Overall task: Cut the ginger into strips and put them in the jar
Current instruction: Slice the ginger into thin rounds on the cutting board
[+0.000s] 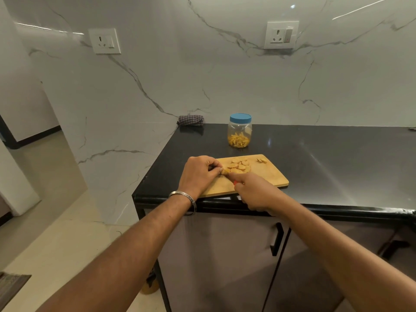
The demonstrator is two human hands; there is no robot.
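I am looking down at a black countertop (315, 167) that runs along a marble-patterned wall, and everything I care about sits near its front left corner. The wooden cutting board (267, 179) lies right at the counter's front edge, angled slightly. Behind it, well apart and toward the back edge, stands the clear plastic jar (240, 131) with its blue lid (240, 118) on; a layer of yellow ginger strips (239, 140) already fills its bottom part. A folded checked cloth (191, 120) rests in the counter's back left corner.

My left hand (198, 174) sits at the board's left end, fingers curled and pinching a small ginger piece (225, 171) against the wood. My right hand (254, 190) is wrapped around a knife handle at the board's front edge; only a sliver of red handle (235, 183) shows and the blade is hidden, so I cannot tell just where it meets the ginger.

A cluster of round ginger slices (239, 166) lies mid-board, and a small scrap (261, 161) sits near the board's back right corner.

I judge the task partly done: one batch is jarred, while these slices still need cutting into strips, then the lid must come off to add them.
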